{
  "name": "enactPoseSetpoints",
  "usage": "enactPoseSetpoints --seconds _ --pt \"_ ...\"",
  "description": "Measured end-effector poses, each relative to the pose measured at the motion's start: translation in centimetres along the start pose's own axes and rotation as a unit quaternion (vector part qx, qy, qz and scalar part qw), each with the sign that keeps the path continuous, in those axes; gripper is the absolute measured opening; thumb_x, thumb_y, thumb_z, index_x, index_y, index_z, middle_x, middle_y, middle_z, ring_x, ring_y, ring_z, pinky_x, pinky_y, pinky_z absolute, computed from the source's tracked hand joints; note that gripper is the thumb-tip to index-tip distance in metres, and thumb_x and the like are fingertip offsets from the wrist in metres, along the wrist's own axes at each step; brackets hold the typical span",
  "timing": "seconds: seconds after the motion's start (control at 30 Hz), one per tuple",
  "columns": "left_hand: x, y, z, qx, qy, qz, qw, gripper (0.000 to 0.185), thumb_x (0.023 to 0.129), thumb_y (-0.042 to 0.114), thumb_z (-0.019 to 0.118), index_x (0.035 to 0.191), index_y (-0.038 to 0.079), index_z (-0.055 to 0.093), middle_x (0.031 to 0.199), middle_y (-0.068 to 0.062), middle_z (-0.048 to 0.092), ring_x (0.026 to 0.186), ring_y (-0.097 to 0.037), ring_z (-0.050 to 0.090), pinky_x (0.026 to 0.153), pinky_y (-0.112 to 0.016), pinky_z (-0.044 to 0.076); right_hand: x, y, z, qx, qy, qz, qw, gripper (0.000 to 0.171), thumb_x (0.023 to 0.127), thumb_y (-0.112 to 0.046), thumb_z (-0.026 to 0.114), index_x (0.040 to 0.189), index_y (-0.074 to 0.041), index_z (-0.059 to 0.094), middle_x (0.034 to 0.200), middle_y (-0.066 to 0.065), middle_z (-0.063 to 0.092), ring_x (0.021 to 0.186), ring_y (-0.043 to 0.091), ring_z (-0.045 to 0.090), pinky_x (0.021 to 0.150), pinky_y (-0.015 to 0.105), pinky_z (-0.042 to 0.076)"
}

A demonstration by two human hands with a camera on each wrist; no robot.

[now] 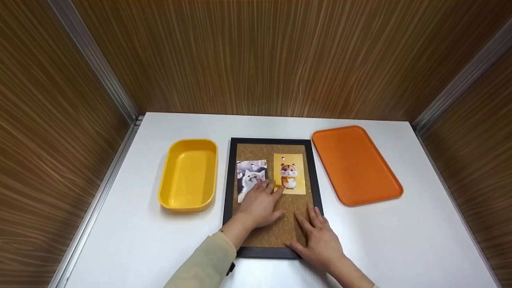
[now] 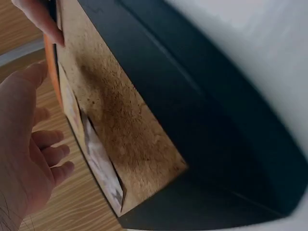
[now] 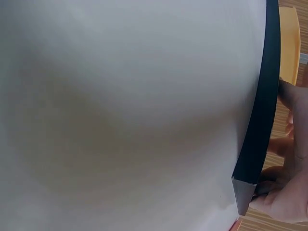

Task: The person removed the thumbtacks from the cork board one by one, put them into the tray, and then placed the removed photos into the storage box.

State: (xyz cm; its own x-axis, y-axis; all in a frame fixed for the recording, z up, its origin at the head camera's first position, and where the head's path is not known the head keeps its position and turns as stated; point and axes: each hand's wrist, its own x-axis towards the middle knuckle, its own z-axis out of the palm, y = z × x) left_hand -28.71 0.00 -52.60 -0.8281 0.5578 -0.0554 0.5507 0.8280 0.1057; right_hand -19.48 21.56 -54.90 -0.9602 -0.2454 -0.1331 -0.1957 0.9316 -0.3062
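One yellow tub (image 1: 189, 176) and one orange tray (image 1: 357, 165) flank one framed corkboard (image 1: 264, 238) with two cards (image 1: 289, 175); left hand (image 1: 260, 205) and right hand (image 1: 319, 239) lie spread, the left partly hiding the kitten card (image 1: 249, 176).

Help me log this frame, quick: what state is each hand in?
Left hand: open, partly covering the kitten picture.
Right hand: open, at the lower right of the black frame.

A booth-like workspace, wood-grain panels (image 1: 256, 60) walled three sides, metal strips (image 1: 98, 60) lined corners, a white table (image 1: 432, 240) stood between.
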Motion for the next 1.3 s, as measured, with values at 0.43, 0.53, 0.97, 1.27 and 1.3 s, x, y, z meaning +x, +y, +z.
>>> enactPoseSetpoints --seconds 0.43,0.53,0.97,1.27,1.3 --pt "2.2 0.0 2.1 0.024 0.002 0.020 0.9995 0.072 0.102 0.062 0.058 0.157 0.016 0.054 0.158 -0.011 0.054 0.146 -0.031 0.050 0.124 -0.049 0.036 0.1 -0.1 0.1 -0.008 -0.006 -0.001 1.000 0.095 0.088 -0.075 0.069 0.156 -0.011 0.055 0.168 0.030 0.030 0.157 0.046 0.027 0.123 0.060 0.032" --pt "2.1 0.0 2.4 0.021 0.007 0.021 0.9995 0.070 0.103 0.062 0.057 0.155 0.015 0.056 0.157 -0.011 0.056 0.144 -0.030 0.052 0.123 -0.046 0.038 0.1 0.0 0.2 -0.008 -0.003 -0.002 1.000 0.095 0.088 -0.076 0.068 0.155 -0.011 0.056 0.167 0.030 0.031 0.156 0.046 0.027 0.123 0.060 0.033" --pt "2.1 -0.1 3.0 0.008 0.013 0.008 0.9998 0.069 0.103 0.065 0.052 0.154 0.018 0.059 0.158 -0.009 0.054 0.144 -0.027 0.053 0.120 -0.041 0.042 0.1 0.1 0.2 -0.009 0.006 -0.007 1.000 0.093 0.088 -0.074 0.070 0.155 -0.012 0.056 0.166 0.030 0.033 0.156 0.046 0.028 0.122 0.061 0.034" --pt "1.9 -0.4 3.8 0.023 0.028 0.013 0.9992 0.068 0.105 0.067 0.045 0.155 0.022 0.057 0.160 -0.005 0.052 0.146 -0.025 0.050 0.120 -0.039 0.042 0.1 -0.1 -0.2 -0.026 0.011 -0.011 1.000 0.093 0.087 -0.074 0.070 0.156 -0.012 0.055 0.164 0.030 0.037 0.154 0.046 0.033 0.121 0.060 0.037" --pt "1.9 -0.4 3.9 0.024 0.030 0.015 0.9992 0.069 0.105 0.067 0.044 0.156 0.022 0.057 0.161 -0.005 0.052 0.147 -0.025 0.050 0.120 -0.039 0.041 0.1 -0.1 -0.3 -0.026 0.007 -0.009 1.000 0.094 0.087 -0.074 0.070 0.156 -0.012 0.056 0.164 0.030 0.037 0.154 0.046 0.033 0.121 0.060 0.037"
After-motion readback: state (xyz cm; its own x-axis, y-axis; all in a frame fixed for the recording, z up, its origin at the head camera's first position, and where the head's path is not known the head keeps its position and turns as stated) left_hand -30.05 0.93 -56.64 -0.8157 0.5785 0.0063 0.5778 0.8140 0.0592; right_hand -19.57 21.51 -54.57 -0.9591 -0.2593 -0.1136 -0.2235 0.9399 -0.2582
